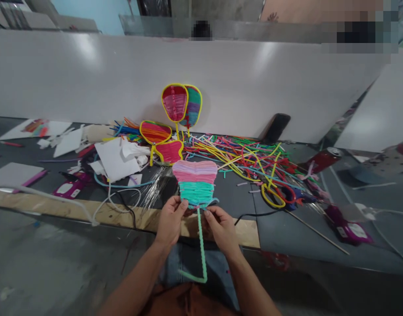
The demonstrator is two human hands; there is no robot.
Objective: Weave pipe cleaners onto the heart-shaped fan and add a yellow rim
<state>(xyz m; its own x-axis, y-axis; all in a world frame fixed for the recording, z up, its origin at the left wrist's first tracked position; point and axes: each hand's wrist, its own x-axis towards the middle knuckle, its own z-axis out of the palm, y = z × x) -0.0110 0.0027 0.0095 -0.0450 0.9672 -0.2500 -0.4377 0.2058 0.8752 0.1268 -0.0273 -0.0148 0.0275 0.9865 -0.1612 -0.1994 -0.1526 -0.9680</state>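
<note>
A heart-topped pipe-cleaner panel (pixel 196 184), banded in lilac, pink and turquoise, is held over the table's front edge. My left hand (pixel 170 219) pinches its lower left corner between thumb and fingers. At the lower right, my right hand (pixel 222 226) is closed near a loose blue end that curls out. From the panel's bottom, a twisted mint-green stem (pixel 201 245) hangs between my hands and bends sharply left at its tip. Behind it lie a pink panel with a yellow rim (pixel 170 152) and an orange-red one (pixel 155 131).
Loose pipe cleaners (pixel 234 153) are heaped at the back right. Two yellow-rimmed panels on stems (pixel 175 103) lean by the white divider (pixel 106 79). Around them are a phone (pixel 276 128), a can (pixel 323 159), purple glue guns (pixel 348 228), white papers (pixel 117 160) and a thin stick (pixel 316 232).
</note>
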